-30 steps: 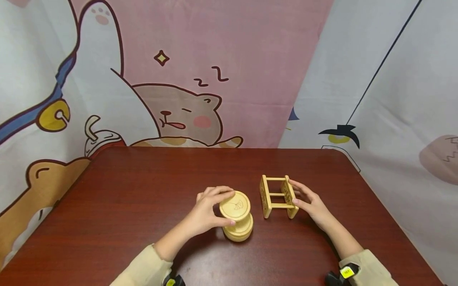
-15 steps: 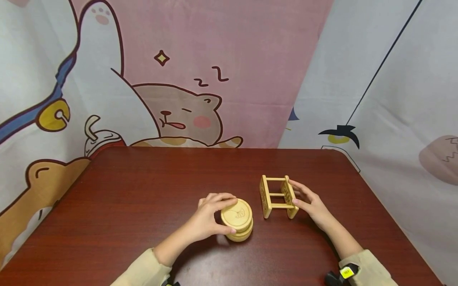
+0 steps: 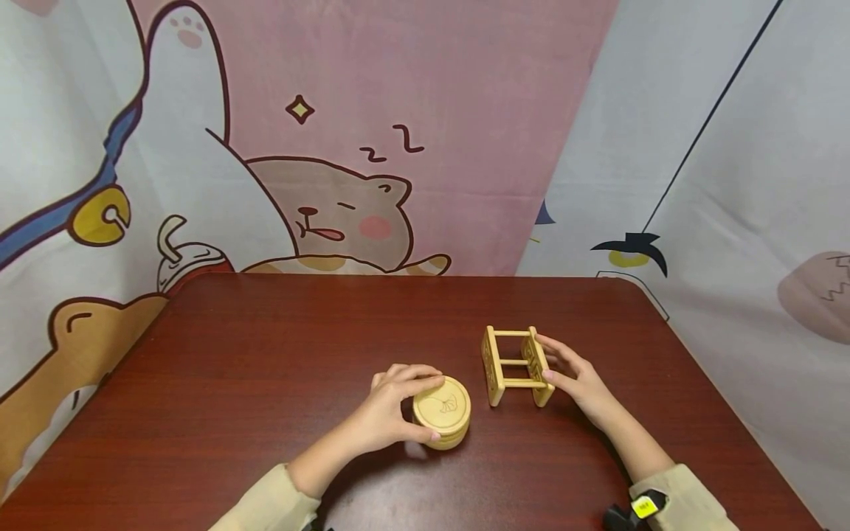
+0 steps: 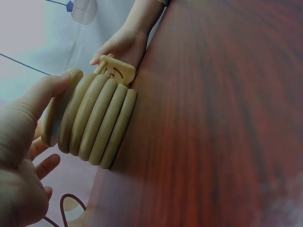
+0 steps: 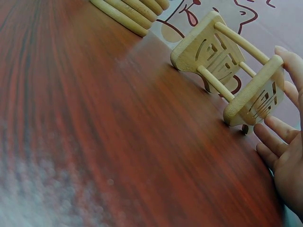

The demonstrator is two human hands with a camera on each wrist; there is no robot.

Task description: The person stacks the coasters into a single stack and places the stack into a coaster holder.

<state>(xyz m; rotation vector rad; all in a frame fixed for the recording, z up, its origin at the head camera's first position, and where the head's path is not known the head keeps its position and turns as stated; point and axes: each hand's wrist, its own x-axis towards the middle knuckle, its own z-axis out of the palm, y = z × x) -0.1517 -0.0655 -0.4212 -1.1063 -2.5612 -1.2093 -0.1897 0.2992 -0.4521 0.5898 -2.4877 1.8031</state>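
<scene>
My left hand point(image 3: 396, 407) pinches the rim of a round wooden coaster point(image 3: 442, 405), engraved with a leaf design, between thumb and fingers. This top coaster sits over a stack of several plain-edged coasters point(image 4: 97, 125); the left wrist view shows a narrow wedge of space below it. To the right stands a wooden coaster holder point(image 3: 514, 362), two slotted end panels joined by thin rods. My right hand point(image 3: 579, 382) holds its right panel, thumb at the near edge and fingers at the far edge. Slots pierce that panel point(image 5: 260, 97) in the right wrist view.
Everything rests on a dark red-brown wooden table point(image 3: 299, 332). Behind it hangs a cartoon-printed cloth point(image 3: 478, 147), which also runs along both sides. A black wrist device point(image 3: 634, 509) is strapped over the right sleeve.
The left hand has lowered the coaster, which was held tilted above the stack, down toward the top of the pile. My right hand and the coaster holder have stayed put.
</scene>
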